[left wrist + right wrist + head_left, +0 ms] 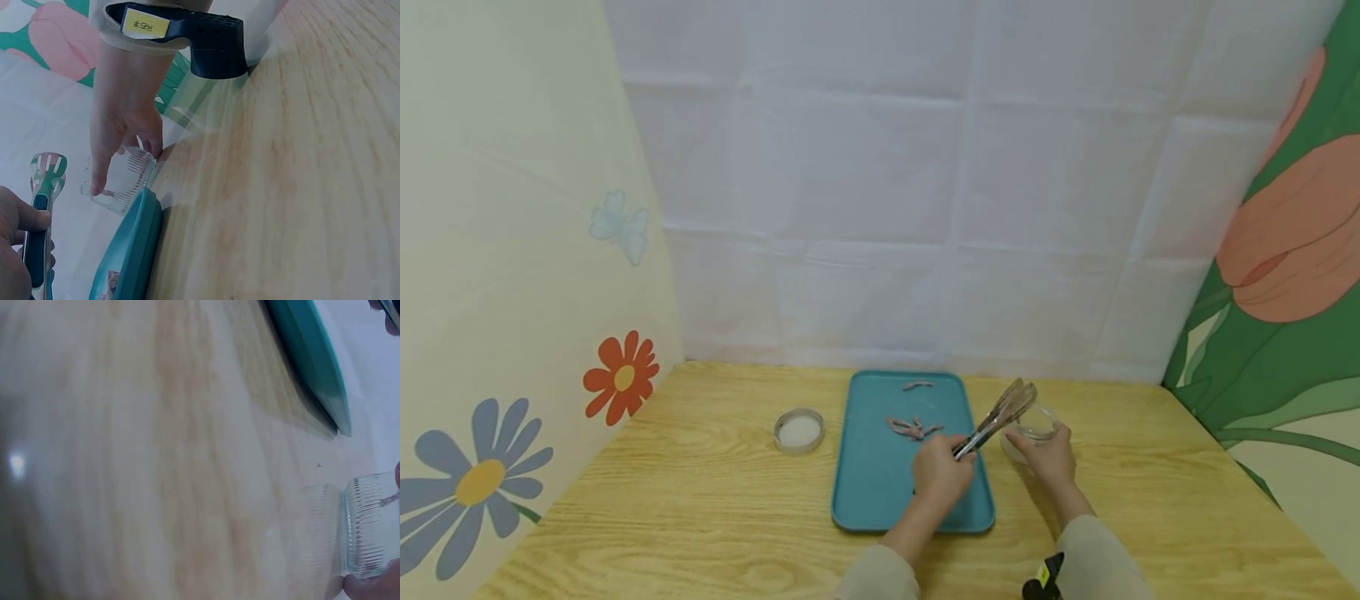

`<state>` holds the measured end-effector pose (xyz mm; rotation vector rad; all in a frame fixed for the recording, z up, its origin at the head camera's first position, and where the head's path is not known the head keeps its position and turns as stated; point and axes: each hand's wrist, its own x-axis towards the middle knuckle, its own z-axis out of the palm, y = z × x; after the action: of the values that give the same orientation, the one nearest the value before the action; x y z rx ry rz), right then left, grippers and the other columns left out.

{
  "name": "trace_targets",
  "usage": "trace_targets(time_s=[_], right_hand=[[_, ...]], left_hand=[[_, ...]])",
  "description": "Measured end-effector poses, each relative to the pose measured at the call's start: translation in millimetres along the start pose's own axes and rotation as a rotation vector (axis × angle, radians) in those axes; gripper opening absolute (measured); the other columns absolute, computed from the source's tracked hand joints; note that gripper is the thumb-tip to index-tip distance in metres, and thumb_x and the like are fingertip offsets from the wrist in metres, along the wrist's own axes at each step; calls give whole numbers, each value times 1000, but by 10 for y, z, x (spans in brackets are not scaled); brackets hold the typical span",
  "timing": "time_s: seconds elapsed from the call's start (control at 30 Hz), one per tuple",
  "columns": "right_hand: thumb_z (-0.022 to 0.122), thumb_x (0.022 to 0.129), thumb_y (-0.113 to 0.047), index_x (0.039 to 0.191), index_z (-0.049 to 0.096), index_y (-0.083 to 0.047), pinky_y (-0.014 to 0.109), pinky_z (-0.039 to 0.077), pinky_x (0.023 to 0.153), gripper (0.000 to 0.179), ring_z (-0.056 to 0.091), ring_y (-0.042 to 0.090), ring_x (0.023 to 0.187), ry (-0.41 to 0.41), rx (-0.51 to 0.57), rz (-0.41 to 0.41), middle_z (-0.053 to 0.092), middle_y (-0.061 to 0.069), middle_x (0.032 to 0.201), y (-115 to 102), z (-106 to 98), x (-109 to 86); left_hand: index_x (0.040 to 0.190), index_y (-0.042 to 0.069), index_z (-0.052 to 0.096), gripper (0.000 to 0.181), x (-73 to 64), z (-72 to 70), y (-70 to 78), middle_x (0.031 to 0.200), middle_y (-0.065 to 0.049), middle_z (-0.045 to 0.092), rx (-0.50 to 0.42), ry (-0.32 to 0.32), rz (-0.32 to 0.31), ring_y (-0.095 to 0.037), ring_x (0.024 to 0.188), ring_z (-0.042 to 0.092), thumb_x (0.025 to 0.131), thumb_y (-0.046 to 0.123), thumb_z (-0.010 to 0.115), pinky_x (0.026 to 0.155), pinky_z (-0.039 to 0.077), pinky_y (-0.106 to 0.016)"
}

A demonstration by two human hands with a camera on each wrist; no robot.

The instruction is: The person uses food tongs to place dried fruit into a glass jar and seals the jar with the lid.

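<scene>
Pale sleeves (878,575) nearest. Left to right: lid-like round dish (799,432) on the wooden table (700,500); teal tray (868,500) bearing pinkish strips (914,430); left hand (942,471), fingers curled round metal tongs (991,427), whose load, if any, I cannot tell; right hand (1051,458), thumb and fingers curved about a clear ribbed jar (367,525) just right of the tray. Judgement: steady the jar, keep the tongs' tips off its rim, squeeze strips only lightly.

- A yellow label (145,25) stands on the black device (217,47) strapped at the wrist, just behind the right hand (129,134); its small dark characters (142,27) are too blurred to read.
- In the head view, it shows as a yellow patch beside the right sleeve (1097,558), toward the left hand (942,472), its writing illegible.
</scene>
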<state>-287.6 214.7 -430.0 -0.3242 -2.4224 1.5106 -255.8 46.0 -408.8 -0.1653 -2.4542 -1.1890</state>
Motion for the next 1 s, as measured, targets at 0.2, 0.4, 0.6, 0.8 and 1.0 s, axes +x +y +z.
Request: trace_targets(time_s=[0.2, 0.4, 0.6, 0.8, 1.0], right_hand=[[71, 70, -30, 126, 19, 10, 49, 29, 86, 86, 35, 45, 106, 22, -11, -12, 35, 35, 118, -7, -1, -14], [70, 71, -30, 126, 17, 9, 50, 27, 87, 87, 32, 46, 108, 7, -23, 4, 31, 36, 120, -15, -12, -18], [69, 71, -31, 128, 16, 9, 50, 28, 87, 88, 31, 46, 109, 0, -28, 3, 30, 35, 121, -26, -12, -22], [68, 72, -32, 129, 12, 9, 51, 28, 87, 90, 29, 46, 110, -25, -9, 20, 27, 35, 123, -20, -10, -16], [68, 71, -34, 129, 13, 9, 51, 27, 87, 91, 29, 47, 110, -12, -26, 24, 27, 35, 123, -12, -2, -4]], left_hand=[[76, 18, 70, 12, 12, -129, -28, 66, 8, 58, 1, 39, 47, -8, 57, 52, 65, 13, 73, 49, 40, -26], [82, 13, 70, 17, 67, -337, -35, 69, 4, 60, -34, 56, 70, -8, 59, 52, 65, 13, 73, 50, 40, -26], [83, 13, 69, 17, 159, -544, -70, 66, 3, 57, 7, 76, 120, -10, 55, 48, 66, 15, 72, 46, 38, -27], [87, 10, 67, 22, 200, -777, -94, 70, -3, 52, 49, 85, 123, -15, 61, 46, 66, 15, 73, 48, 35, -28], [93, 9, 66, 27, 214, -971, -128, 73, -4, 52, 73, 43, 102, -15, 62, 46, 67, 17, 72, 49, 36, -28]])
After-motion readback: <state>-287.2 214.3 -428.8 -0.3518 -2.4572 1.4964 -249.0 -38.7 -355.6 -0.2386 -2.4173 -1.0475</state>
